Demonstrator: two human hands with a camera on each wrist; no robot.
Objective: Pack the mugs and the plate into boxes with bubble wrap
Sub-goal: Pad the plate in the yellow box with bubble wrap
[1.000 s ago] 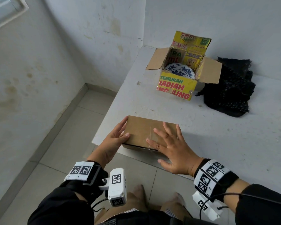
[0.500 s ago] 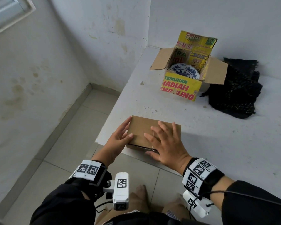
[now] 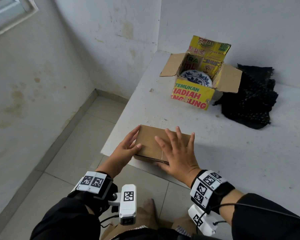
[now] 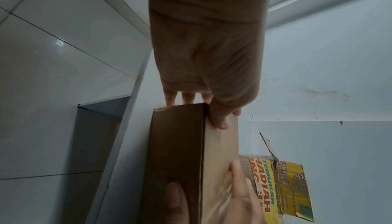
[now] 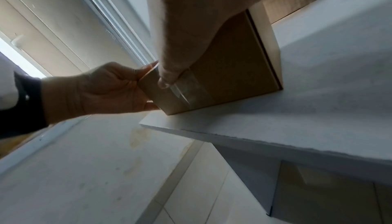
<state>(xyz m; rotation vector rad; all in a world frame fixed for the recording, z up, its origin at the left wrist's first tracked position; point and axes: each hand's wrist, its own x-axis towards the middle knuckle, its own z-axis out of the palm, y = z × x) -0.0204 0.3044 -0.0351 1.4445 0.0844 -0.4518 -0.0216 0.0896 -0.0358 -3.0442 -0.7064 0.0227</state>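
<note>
Closed box (image 3: 156, 142): at the table's (image 3: 232, 161) near corner, between both hands.
Left hand (image 3: 126, 149): flat along its left side, thumb on top.
Right hand (image 3: 177, 153): fingers spread on the lid, thumb against the front.

Matt brown cardboard box (image 3: 156, 141), glossy tape (image 5: 186, 85); scuffed white table (image 3: 232, 161).

The white painted table top (image 3: 215, 161) lay under the grip and extended forward and right of it. The pale tiled floor (image 3: 73, 161) lay below and left of the grip. Further left stood a stained white wall (image 3: 33, 84) with a grey skirting strip (image 3: 71, 125). A white window frame (image 3: 9, 16) was far upper left.
</note>
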